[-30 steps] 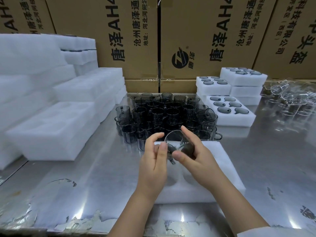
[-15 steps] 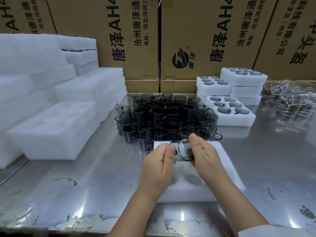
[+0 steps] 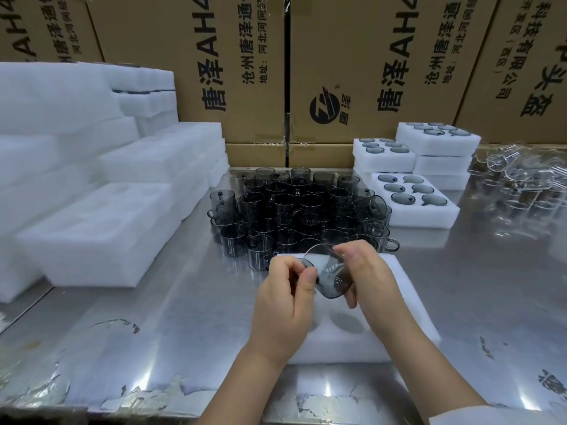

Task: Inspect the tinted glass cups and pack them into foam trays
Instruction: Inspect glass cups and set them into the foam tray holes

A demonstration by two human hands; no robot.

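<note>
Inspection looks to be the step in hand. One tinted glass cup (image 3: 333,282) is held tilted, mouth away from the person, just above the foam tray (image 3: 408,305) on the table (image 3: 184,317). The left hand (image 3: 283,302) pinches the cup's near edge with curled fingers (image 3: 308,279), while the right hand (image 3: 369,276) wraps its fingers (image 3: 349,250) round the far wall. Unpacked cups (image 3: 294,207) crowd behind the tray and filled trays (image 3: 414,200) lie to the right. Next, the cup likely needs lowering gently into a free pocket with its handle matched to the cut-out
</note>
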